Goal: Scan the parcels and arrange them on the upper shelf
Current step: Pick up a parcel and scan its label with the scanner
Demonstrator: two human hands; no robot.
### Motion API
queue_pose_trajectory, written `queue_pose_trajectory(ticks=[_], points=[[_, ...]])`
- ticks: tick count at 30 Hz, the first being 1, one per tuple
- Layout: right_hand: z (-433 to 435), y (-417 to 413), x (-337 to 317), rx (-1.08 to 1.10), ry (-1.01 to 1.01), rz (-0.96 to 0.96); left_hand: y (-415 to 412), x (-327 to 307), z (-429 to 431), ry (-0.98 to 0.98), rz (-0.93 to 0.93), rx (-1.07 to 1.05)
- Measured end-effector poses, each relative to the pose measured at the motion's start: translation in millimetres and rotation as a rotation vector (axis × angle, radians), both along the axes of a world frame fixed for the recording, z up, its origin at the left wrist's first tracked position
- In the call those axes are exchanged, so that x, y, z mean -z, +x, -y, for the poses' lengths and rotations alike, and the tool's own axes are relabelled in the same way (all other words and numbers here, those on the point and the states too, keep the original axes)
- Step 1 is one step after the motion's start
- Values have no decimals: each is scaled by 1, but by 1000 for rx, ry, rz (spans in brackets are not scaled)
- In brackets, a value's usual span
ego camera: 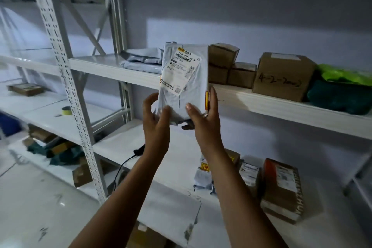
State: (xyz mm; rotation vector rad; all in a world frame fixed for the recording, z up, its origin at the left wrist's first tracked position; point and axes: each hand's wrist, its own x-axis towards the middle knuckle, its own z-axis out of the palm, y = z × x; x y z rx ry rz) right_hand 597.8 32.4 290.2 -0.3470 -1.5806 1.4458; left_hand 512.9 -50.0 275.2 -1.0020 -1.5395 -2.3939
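A grey poly-bag parcel with a white barcode label stands upright in the air, in front of the upper shelf. My left hand grips its lower left corner, and my right hand grips its lower right edge, thumb on the front. On the upper shelf lie flat grey mailers, three small cardboard boxes, a larger box marked with handwriting and green bags. A black scanner with its cable lies on the lower shelf, partly behind my left forearm.
On the lower shelf at the right stand more parcels: a grey bag and brown boxes. A perforated steel upright rises at the left. The neighbouring rack holds a tape roll, a flat box and mixed parcels lower down.
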Motion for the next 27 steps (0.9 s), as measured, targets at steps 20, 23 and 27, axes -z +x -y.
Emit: queue_pose_trajectory(ticks=[20,23,27], points=[[-57,-159,-151,420,231,18,-164,-154,-80,19,-121,14],[-74,-151,-162,546,174,25,-157,-164,-105,-87,-154,8],[-95,-141,-163,669,185,145,-146,-165,-129,-152,-167,2]])
